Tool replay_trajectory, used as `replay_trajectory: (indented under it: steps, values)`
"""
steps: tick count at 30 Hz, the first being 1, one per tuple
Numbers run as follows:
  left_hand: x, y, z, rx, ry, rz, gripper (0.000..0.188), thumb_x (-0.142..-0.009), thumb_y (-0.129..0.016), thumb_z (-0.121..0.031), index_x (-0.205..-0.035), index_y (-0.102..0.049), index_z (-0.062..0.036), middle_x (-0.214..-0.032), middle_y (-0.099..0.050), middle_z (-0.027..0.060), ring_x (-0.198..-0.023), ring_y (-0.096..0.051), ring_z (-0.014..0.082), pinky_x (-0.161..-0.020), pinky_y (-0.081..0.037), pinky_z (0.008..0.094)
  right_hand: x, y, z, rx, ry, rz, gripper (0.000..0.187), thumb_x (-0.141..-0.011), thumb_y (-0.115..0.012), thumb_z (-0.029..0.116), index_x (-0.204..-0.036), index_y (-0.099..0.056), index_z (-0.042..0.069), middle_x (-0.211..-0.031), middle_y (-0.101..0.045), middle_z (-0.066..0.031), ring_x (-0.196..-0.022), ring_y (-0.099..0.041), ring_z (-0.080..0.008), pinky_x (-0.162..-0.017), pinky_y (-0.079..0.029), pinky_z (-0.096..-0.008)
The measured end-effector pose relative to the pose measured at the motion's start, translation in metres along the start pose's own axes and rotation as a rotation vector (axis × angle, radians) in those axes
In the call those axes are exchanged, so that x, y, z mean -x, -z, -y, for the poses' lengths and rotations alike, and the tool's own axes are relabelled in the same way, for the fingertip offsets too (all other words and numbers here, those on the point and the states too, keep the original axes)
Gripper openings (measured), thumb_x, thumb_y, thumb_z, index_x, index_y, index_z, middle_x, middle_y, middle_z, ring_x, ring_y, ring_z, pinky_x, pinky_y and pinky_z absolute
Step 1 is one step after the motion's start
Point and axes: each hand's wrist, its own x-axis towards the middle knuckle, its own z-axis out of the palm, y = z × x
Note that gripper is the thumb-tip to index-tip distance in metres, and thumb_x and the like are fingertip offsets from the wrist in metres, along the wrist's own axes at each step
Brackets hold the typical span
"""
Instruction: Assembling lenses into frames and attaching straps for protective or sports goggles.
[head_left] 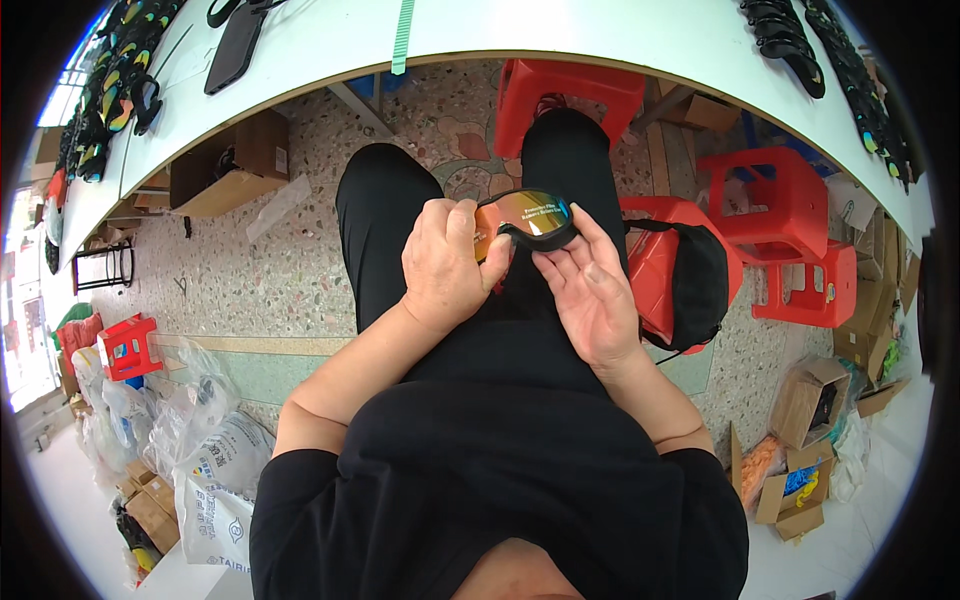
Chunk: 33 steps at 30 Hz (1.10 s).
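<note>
A pair of ski goggles (535,212) with a black frame and a shiny orange-yellow lens is held above my lap, lens facing up. My left hand (440,262) grips its left end, thumb below and fingers over the lens edge. At the other end, my right hand (598,295) supports the frame with its fingers, palm turned up and partly open. Printed film or lettering shows on the lens. The underside of the goggles is hidden.
A white table (330,45) curves across the front, with rows of goggles (118,85) at far left, black frames (785,45) at right and a phone (237,48). Red stools (765,205) and a black bag (698,285) stand to my right. Plastic bags (215,450) lie at left.
</note>
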Motion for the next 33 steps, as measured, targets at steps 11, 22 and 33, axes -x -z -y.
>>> replay_trajectory:
  steps: [11, 22, 33]
  values:
    - [-0.009, 0.000, -0.007, -0.096, 0.065, 0.044, 0.042, -0.081, -0.071, -0.024, -0.110, -0.055, 0.0018, -0.098, -0.057, 0.0181, -0.082, -0.061, 0.0341, -0.067, -0.052, 0.0399, 0.008, -0.016, -0.014, 0.145, 0.028, 0.096, 0.088, -0.090, -0.060, 0.021, -0.157, -0.006, 0.006, -0.152, -0.029, -0.0106, -0.144, -0.026, -0.0279, -0.117, -0.021, -0.0443]
    - [-0.006, 0.004, -0.013, 0.081, -0.034, 0.080, 0.043, -0.078, -0.073, -0.021, -0.112, -0.059, 0.0021, -0.096, -0.059, 0.0149, -0.079, -0.063, 0.0307, -0.067, -0.052, 0.0372, -0.009, 0.015, -0.020, -0.312, -0.190, -0.394, 0.012, -0.096, -0.066, 0.019, -0.099, -0.063, 0.007, -0.097, -0.068, -0.0015, -0.087, -0.065, -0.0118, -0.083, -0.055, -0.0283]
    - [-0.001, 0.005, -0.015, 0.097, -0.060, 0.134, 0.053, -0.083, -0.070, -0.034, -0.117, -0.057, 0.0036, -0.098, -0.058, 0.0164, -0.083, -0.062, 0.0316, -0.069, -0.053, 0.0380, -0.005, -0.008, -0.022, 0.015, 0.077, -0.209, 0.025, -0.093, -0.066, 0.008, -0.116, -0.059, 0.001, -0.113, -0.065, -0.0081, -0.099, -0.064, -0.0155, -0.090, -0.050, -0.0271]
